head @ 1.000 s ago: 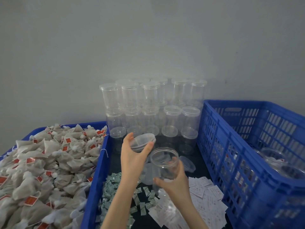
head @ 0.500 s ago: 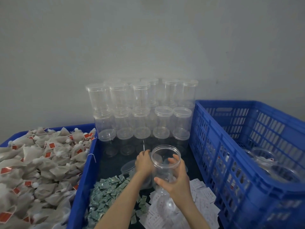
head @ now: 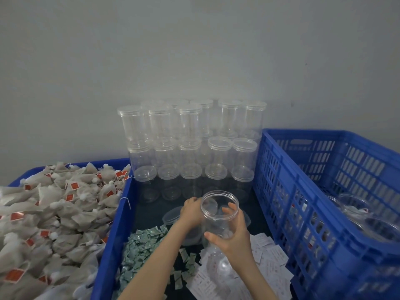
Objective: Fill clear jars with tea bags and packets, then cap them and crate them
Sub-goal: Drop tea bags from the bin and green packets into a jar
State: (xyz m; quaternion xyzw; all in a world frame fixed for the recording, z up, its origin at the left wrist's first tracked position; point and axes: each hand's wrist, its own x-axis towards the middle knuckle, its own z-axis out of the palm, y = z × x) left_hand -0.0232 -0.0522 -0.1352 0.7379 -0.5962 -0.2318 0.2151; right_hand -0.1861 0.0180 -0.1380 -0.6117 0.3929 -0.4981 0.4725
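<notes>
My right hand (head: 234, 238) grips an open, empty clear jar (head: 218, 210) from the right side and holds it tilted above the dark table. My left hand (head: 190, 211) is just left of the jar, low over the table, on a clear lid (head: 170, 216) that sticks out from under it. Its fingertips are hidden behind the jar. Tea bags (head: 54, 213) with red tags are heaped in the blue bin (head: 112, 230) on the left. Green packets (head: 142, 250) and white packets (head: 267, 254) lie loose under my forearms.
Capped empty jars (head: 190, 148) are stacked in rows against the wall behind my hands. A tall blue crate (head: 303, 213) stands on the right with several jars (head: 357, 208) inside. More loose lids lie on the table near the held jar.
My left hand has brought the lid from up beside the jar down to the table on its left. The jar in my right hand has hardly moved. The camera has tilted slightly.
</notes>
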